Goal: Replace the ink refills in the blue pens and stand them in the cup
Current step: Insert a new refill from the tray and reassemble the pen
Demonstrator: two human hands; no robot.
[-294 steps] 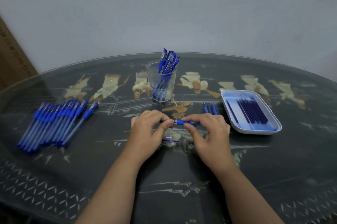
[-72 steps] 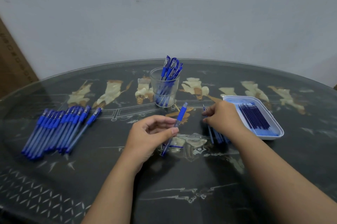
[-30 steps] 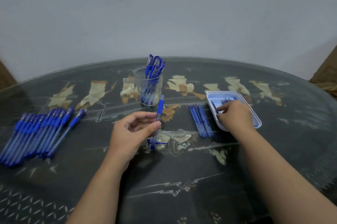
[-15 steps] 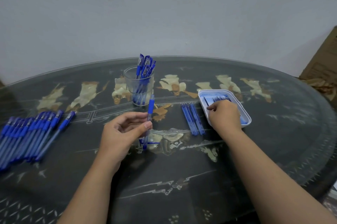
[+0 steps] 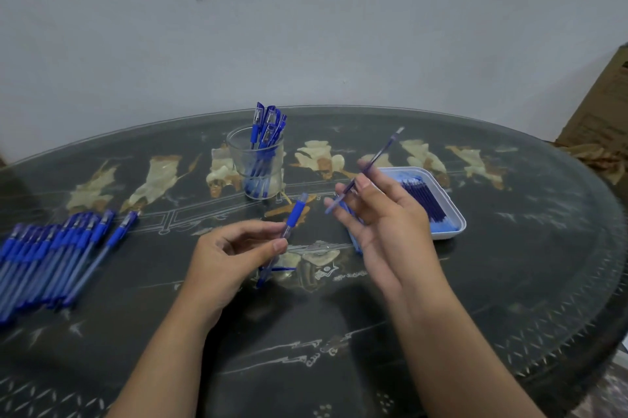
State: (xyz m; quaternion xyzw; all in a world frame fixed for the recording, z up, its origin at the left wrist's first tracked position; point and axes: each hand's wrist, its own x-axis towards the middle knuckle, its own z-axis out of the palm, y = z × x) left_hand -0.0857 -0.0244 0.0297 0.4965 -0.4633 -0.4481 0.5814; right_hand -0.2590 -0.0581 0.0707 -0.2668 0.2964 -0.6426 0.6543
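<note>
My left hand [image 5: 228, 256] grips an open blue pen barrel [image 5: 293, 216] tilted up to the right, its open end toward the cup. My right hand [image 5: 384, 213] pinches a thin ink refill [image 5: 380, 154] that slants up to the right, its lower end a short way from the barrel's opening. A clear cup [image 5: 256, 166] with several blue pens standing in it sits at the back centre. A white tray [image 5: 448, 206] with several dark refills lies just right of my right hand. A small blue pen part [image 5: 280, 269] lies on the table under my left hand.
Several blue pens [image 5: 51, 254] lie in a row on the left of the dark glass-topped oval table [image 5: 509, 281]. A few loose refills [image 5: 355, 244] lie partly hidden under my right hand. A cardboard box [image 5: 601, 111] stands past the table's right edge.
My right hand has lifted out of the tray with one refill and moved left toward the barrel. My left hand keeps the barrel in about the same place.
</note>
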